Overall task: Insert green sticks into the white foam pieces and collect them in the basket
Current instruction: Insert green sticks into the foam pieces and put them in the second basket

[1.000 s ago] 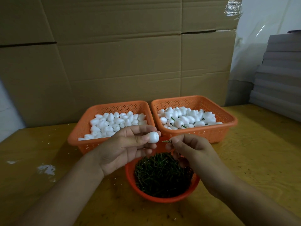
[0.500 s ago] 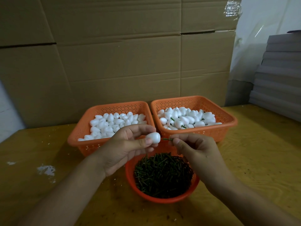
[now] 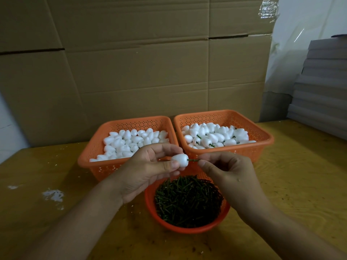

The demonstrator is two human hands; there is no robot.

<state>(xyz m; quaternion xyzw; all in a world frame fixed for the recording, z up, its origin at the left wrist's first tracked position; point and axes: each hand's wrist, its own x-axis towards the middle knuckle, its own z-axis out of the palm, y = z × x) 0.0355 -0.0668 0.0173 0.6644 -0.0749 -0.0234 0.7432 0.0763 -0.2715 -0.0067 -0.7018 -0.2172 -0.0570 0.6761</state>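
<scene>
Your left hand (image 3: 150, 169) holds 1 white foam piece (image 3: 179, 160) pinched between thumb and fingertips, fingers curled narrowly around it, just above the near rim of the round orange bowl (image 3: 150, 201). Your right hand (image 3: 228, 175) pinches 1 green stick (image 3: 193, 160) between thumb and forefinger, the other fingers curled loosely beneath. The stick runs level from your right fingertips to the foam piece and its far end meets the foam's blunt end; how deep it sits inside, you cannot tell from here. Only a short stretch of green shows between your 2 sets of fingertips. Directly below both hands, the round bowl is heaped with loose green sticks (image 3: 187, 199). Beyond your left fingers stands the left basket (image 3: 93, 158), holding plain white foam pieces (image 3: 131, 141). Beyond your right fingers stands the right basket (image 3: 262, 145), holding foam pieces (image 3: 216, 136), a few of them showing green stems. The 2 baskets stand side by side, touching or nearly so, on the yellow-brown table (image 3: 291, 184). White crumbs and a pale smear (image 3: 53, 195) lie on the table well to the left of your left wrist. A cardboard wall (image 3: 140, 62) rises behind the baskets.
</scene>
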